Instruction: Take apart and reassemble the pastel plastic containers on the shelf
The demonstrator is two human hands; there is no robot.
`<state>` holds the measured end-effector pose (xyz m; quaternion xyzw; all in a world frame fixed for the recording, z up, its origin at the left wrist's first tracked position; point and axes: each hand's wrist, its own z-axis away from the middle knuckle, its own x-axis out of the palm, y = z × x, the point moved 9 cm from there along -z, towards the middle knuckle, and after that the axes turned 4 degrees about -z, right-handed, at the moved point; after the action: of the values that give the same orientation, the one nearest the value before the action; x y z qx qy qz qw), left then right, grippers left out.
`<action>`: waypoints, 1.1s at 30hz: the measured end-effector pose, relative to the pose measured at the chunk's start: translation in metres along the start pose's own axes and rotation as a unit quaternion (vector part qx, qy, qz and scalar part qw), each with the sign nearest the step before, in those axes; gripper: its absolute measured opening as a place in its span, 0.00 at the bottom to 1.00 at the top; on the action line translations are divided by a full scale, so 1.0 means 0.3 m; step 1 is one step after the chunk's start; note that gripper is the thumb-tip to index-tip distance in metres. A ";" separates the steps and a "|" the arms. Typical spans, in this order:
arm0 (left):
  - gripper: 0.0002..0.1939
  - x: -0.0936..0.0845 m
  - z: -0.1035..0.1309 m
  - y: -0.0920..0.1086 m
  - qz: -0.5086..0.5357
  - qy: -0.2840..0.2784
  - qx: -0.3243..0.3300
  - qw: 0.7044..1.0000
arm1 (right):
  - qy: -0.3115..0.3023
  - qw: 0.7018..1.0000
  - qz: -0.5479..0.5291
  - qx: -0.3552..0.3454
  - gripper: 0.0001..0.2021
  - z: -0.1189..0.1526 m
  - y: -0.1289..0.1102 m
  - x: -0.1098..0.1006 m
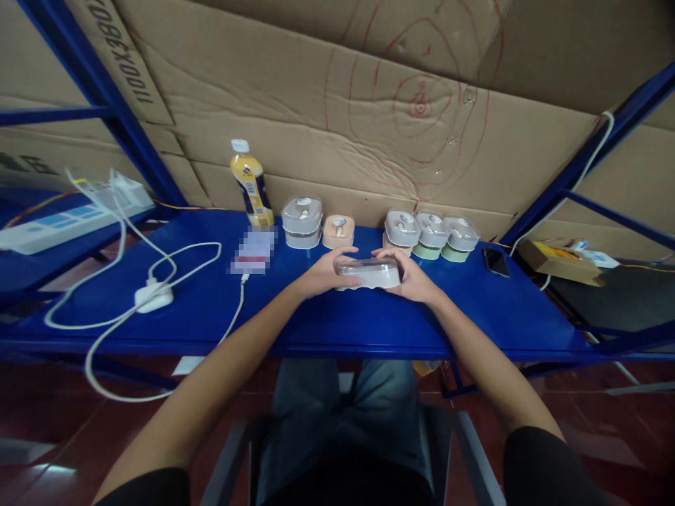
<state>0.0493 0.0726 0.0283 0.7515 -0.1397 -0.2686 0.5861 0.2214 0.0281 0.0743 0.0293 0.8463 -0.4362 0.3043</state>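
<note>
Between my two hands, above the blue table (pixel 348 323), is a small rounded container (pixel 372 275) with a clear cover and a pale grey-white lower part, seen from the side. My left hand (pixel 323 273) wraps its left end, thumb along the front. Around the right end curl the fingers of my right hand (pixel 415 277). Just behind stand a peach container (pixel 338 230) and a taller grey-lidded one (pixel 302 222). Beyond my right hand is a row of grey-lidded containers: one with a peach base (pixel 402 230) and two with green bases (pixel 431 235), partly stacked-looking.
A yellow drink bottle (pixel 252 186) stands at the back left, near a blurred-out phone-like item (pixel 254 251) on a cable. White cables and a charger (pixel 153 298) lie left, beside a power strip (pixel 79 218). At right are a dark phone (pixel 496 262) and a cardboard box (pixel 559 266). Cardboard (pixel 295 105) walls the back.
</note>
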 end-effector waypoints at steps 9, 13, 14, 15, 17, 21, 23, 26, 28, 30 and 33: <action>0.58 0.043 0.018 0.049 -0.219 0.039 0.100 0.970 | -0.051 0.989 0.141 0.011 0.47 0.009 0.020 0.054; 0.61 0.066 0.018 0.026 -0.247 0.009 0.078 0.966 | -0.028 0.984 0.174 0.012 0.44 0.015 0.013 0.053; 0.62 0.065 0.018 0.020 -0.246 0.007 0.072 0.966 | -0.024 0.985 0.168 0.013 0.42 0.018 0.016 0.039; 0.63 0.060 0.018 0.016 -0.247 0.010 0.069 0.966 | -0.019 0.987 0.159 0.013 0.40 0.022 0.021 0.019; 0.61 0.051 0.020 0.020 -0.258 0.019 0.076 0.963 | -0.009 0.991 0.136 0.016 0.37 0.034 0.039 -0.037; 0.35 0.070 0.033 0.049 -0.300 0.003 0.131 0.945 | 0.012 0.993 0.104 0.062 0.35 0.071 0.113 -0.156; 0.25 0.078 0.036 0.054 -0.304 -0.004 0.144 0.942 | 0.017 0.991 0.099 0.090 0.36 0.089 0.149 -0.193; 0.22 0.057 0.028 0.047 -0.293 0.018 0.141 0.946 | 0.013 0.988 0.094 0.121 0.36 0.103 0.182 -0.219; 0.23 0.015 0.017 0.037 -0.288 0.052 0.131 0.947 | 0.012 0.986 0.088 0.144 0.36 0.109 0.195 -0.230; 0.25 -0.044 0.007 0.023 -0.289 0.100 0.115 0.945 | 0.013 0.983 0.082 0.166 0.37 0.116 0.202 -0.243; 0.26 -0.114 -0.003 -0.008 -0.310 0.146 0.081 0.936 | 0.004 0.981 0.075 0.179 0.36 0.124 0.201 -0.253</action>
<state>0.0217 0.0921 0.0343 0.8333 0.1661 -0.3116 0.4254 0.3202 0.0537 0.0557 0.1481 0.7510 -0.5566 0.3229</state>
